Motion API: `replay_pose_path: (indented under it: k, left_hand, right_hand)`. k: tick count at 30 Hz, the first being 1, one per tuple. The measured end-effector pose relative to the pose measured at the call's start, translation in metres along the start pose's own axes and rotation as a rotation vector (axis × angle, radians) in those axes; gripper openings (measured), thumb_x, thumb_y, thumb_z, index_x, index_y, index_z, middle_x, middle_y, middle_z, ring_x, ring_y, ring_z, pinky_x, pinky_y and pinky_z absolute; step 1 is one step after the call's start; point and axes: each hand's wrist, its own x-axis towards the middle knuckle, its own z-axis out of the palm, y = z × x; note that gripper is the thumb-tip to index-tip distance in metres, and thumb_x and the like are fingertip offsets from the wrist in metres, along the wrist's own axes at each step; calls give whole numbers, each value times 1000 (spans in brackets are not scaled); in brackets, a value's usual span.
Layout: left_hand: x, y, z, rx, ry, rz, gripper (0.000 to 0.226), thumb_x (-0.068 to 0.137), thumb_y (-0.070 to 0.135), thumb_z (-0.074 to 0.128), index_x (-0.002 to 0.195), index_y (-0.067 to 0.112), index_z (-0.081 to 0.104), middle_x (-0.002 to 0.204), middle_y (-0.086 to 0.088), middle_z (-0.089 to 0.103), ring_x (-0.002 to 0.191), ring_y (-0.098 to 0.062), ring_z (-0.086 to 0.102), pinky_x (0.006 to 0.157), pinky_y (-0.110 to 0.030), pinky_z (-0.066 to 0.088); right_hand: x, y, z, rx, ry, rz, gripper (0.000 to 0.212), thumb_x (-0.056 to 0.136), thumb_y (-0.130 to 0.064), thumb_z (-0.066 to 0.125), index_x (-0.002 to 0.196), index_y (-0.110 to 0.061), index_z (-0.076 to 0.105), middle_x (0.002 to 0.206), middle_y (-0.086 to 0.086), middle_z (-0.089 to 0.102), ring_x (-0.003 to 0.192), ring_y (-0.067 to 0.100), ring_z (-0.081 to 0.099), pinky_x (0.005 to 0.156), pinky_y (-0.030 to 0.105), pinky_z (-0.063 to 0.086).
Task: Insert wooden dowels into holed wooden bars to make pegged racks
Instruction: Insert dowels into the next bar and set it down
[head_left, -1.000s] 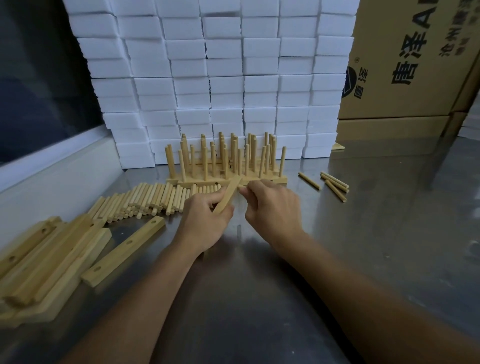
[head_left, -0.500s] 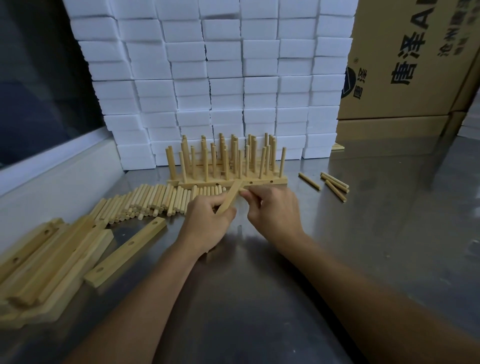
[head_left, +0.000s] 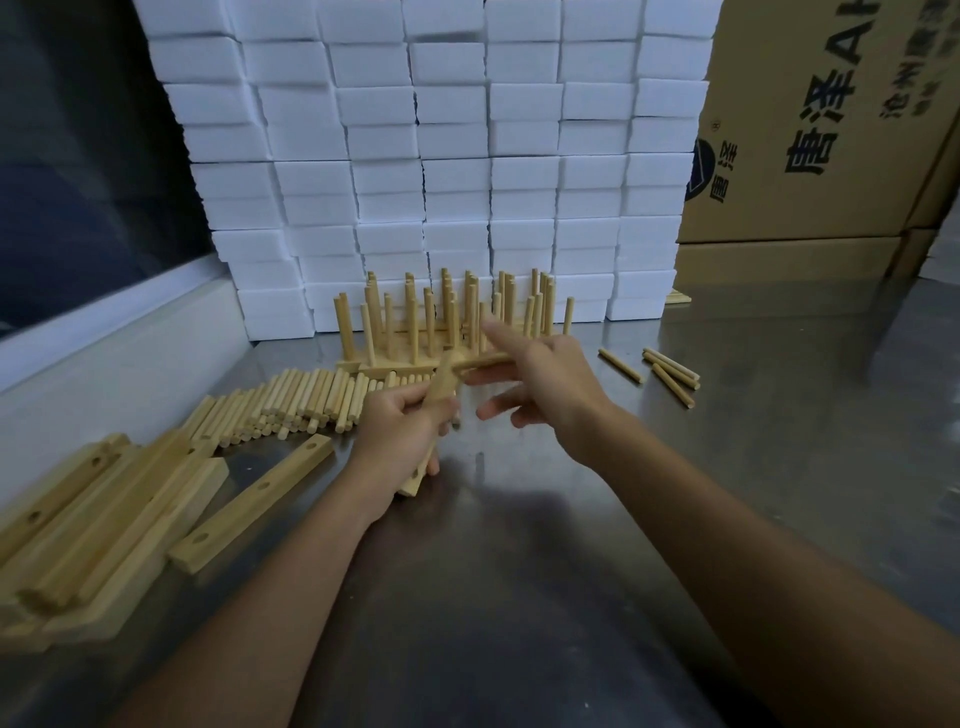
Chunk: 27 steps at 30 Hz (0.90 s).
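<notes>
A steel bench (head_left: 753, 493) carries everything here. Beyond both hands, a wall of white foam blocks (head_left: 441, 156) rises at the back, and brown cardboard cartons (head_left: 831, 130) with printed characters stand past the right hand, further to its right. Far to the left of the left hand lies a heap of holed wooden bars (head_left: 93, 525), one bar (head_left: 254, 499) lying apart at the heap's near edge. Just behind the hands stand finished pegged racks (head_left: 447, 332), their dowels upright in rows. A bed of loose dowels (head_left: 291, 405) lies flat between the heap and the left hand, in front of the racks. A few stray dowels (head_left: 670, 371) rest to the right of the right hand.

The left hand (head_left: 402, 434) has its fingers curled round a holed bar (head_left: 434, 415), which tilts up and away from the bench, its lower end showing under the palm. The right hand (head_left: 545, 384) holds a dowel (head_left: 483, 361) against the bar's upper end; index finger pointed out, other fingers loosely spread. Motion blur hides exactly how it is gripped.
</notes>
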Motion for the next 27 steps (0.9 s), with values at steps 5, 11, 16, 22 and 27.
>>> replay_pose_path:
  k: [5,11,16,22,27]
  left_hand:
    - [8,1,-9,-311,146,-178,9,90,16,68,81,15,69,64,-4,59,38,-16,48,36,-24,37]
    - [11,-1,-15,-555,194,-257,13,91,18,63,98,8,66,60,-4,56,41,-14,49,36,-20,37]
    - [10,0,-12,-566,211,-268,14,93,17,60,98,6,66,63,-6,55,40,-14,50,35,-19,38]
    - [11,-1,-13,-593,207,-259,19,95,20,56,101,5,67,57,-4,57,40,-13,51,36,-20,40]
    - [9,-1,-15,-613,174,-268,24,96,21,51,102,4,67,59,-4,58,43,-14,53,38,-22,42]
  right_hand:
    - [2,13,9,-41,84,19,48,98,-54,44,94,-13,69,78,1,75,60,14,69,48,19,47]
    - [6,55,29,-806,-90,-157,53,97,-56,42,140,-25,48,139,1,52,128,20,48,108,46,38]
    - [7,60,36,-1076,-122,-194,53,99,-60,30,130,-27,57,138,1,53,127,25,46,100,47,30]
    - [4,56,34,-1082,94,-213,37,97,-50,48,89,-20,68,85,-1,64,80,19,61,80,37,51]
    - [9,54,22,-1110,269,-99,19,88,-35,67,80,-19,61,74,-3,60,64,13,54,54,29,45]
